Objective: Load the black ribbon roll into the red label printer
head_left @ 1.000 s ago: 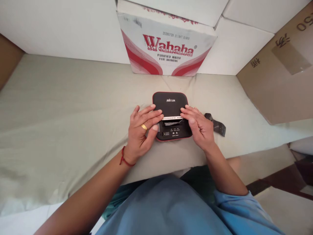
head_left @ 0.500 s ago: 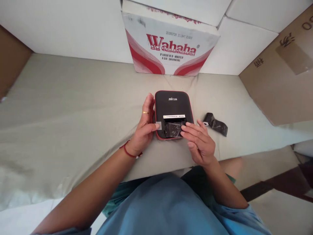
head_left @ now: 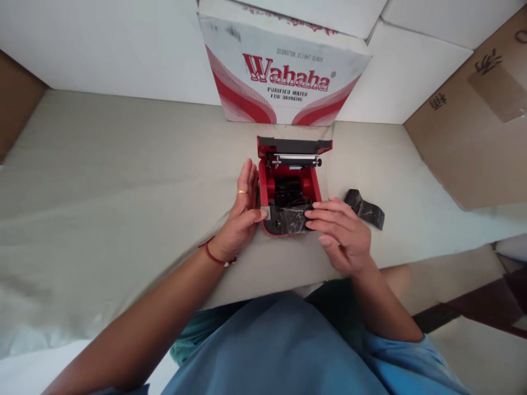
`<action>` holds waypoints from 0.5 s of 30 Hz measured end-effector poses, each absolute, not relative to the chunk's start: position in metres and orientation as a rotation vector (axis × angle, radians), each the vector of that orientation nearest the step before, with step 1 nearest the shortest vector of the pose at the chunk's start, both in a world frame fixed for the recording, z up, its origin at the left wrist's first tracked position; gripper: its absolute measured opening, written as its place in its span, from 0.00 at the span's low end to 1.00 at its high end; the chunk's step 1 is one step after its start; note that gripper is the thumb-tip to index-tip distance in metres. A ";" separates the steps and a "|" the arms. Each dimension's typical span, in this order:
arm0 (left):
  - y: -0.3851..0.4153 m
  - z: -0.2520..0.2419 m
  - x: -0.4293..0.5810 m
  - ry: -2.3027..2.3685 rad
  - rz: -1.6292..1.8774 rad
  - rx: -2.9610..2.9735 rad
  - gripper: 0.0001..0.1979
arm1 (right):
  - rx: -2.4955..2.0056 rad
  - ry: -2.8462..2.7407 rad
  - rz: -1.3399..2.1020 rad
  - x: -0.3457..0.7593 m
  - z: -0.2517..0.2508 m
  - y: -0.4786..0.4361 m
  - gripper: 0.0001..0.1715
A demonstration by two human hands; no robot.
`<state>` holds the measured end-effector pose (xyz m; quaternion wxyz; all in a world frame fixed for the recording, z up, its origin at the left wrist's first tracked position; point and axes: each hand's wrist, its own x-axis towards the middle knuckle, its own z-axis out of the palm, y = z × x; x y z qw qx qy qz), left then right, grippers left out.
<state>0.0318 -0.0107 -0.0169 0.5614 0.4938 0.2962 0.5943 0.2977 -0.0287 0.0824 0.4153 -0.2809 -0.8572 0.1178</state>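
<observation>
A small black and red printer-like device point(head_left: 289, 186) sits on the cloth-covered table point(head_left: 123, 181), its lid raised at the back and its red inside showing. My left hand point(head_left: 242, 216) rests flat against the device's left side, fingers straight, thumb on a small grey tab at the front corner. My right hand point(head_left: 340, 233) lies at the front right corner, fingers stretched toward a crinkled black film piece point(head_left: 293, 216) sticking out of the front. I cannot tell whether the fingertips pinch it.
A crumpled black strip point(head_left: 365, 208) lies on the cloth just right of my right hand. A red and white "Wahaha" carton point(head_left: 284, 71) stands behind the device. A brown cardboard box point(head_left: 473, 120) leans at the right. White panels form the back wall.
The device's lid has swung up and back, exposing the red interior. My left hand shifted from the top to the left side; my right hand moved to the front right corner.
</observation>
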 end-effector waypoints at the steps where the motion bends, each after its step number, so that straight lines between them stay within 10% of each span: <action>1: -0.009 -0.019 0.033 0.690 1.417 1.181 0.59 | -0.733 -2.138 0.370 0.297 0.090 -0.023 0.23; 15: 0.001 -0.027 0.040 0.697 1.476 1.186 0.57 | -1.355 -2.835 0.160 0.235 0.125 0.077 0.12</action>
